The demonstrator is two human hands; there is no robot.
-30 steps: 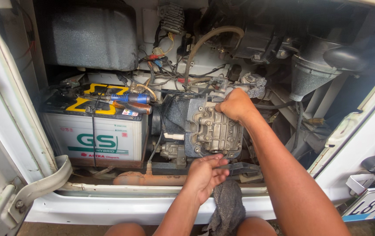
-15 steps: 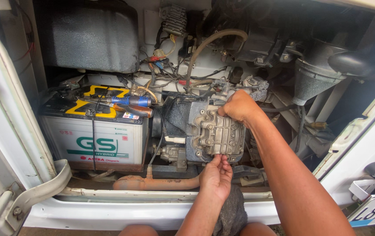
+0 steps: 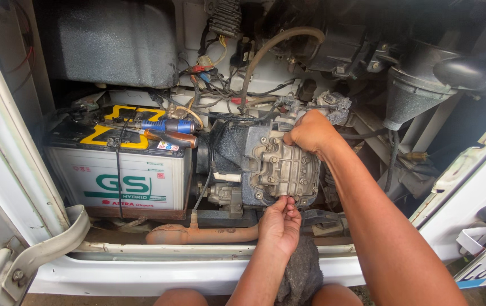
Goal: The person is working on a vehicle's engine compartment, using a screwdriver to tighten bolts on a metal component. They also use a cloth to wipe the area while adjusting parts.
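Down in the open engine bay of the white vehicle, both hands are on the grey cast-metal bolted housing, which sits at the middle of the bay, just right of the white box-shaped battery with a black and yellow top. The right hand is curled over the housing's upper right corner, fingers together and wrapped on the metal edge. The left hand comes up from below, fingertips bunched tight and touching the lower edge of the housing; whether they pinch anything small there, I cannot tell. A dark grey cloth hangs under the left wrist, against the forearm. Below the housing runs a rusty orange pipe, lying along the bay's floor. A tan rubber hose arches above, and a blue-handled tool lies across the battery top. To the right stands a dark grey funnel-shaped duct, well apart from either hand.
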